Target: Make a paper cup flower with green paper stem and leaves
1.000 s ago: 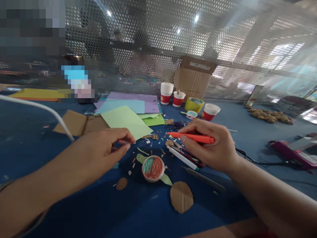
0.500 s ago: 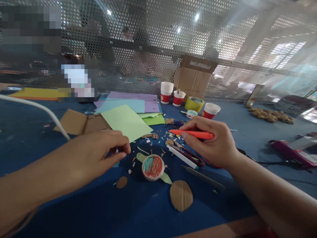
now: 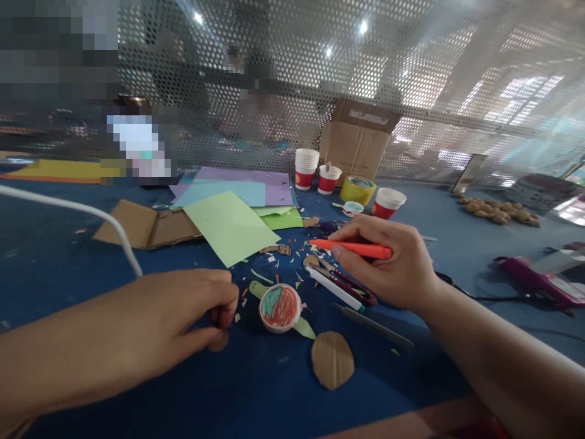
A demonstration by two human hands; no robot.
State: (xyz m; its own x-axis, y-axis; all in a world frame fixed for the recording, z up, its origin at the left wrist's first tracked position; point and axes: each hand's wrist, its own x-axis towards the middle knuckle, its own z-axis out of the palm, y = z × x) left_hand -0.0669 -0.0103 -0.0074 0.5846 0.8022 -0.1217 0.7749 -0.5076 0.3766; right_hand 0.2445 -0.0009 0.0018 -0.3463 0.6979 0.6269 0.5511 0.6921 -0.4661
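My right hand (image 3: 386,259) pinches an orange-red marker (image 3: 361,248), its tip pointing left above the paper scraps. My left hand (image 3: 192,317) is low on the left with fingers curled, thumb and fingertips closed at a small brown cardboard disc (image 3: 220,343), which they partly cover. Between the hands is a paper-cup base (image 3: 280,308), coloured orange-red and green inside its white rim. Pale green paper pieces stick out from it, one a head shape (image 3: 258,289) with drawn dots. A larger cardboard oval (image 3: 333,360) rests in front of it.
A white marker (image 3: 336,289), scissors (image 3: 361,291) and a grey craft knife (image 3: 375,326) lie near my right hand. Coloured paper (image 3: 231,225) and folded cardboard (image 3: 132,224) lie behind. Paper cups (image 3: 306,169), yellow tape (image 3: 358,191) and a purple glue gun (image 3: 542,283) stand farther off. A white cable (image 3: 105,216) arcs at left.
My left hand has moved down onto the small cardboard disc, its thumb now overlapping it. My right hand keeps the marker in nearly the same place. The view has shifted slightly.
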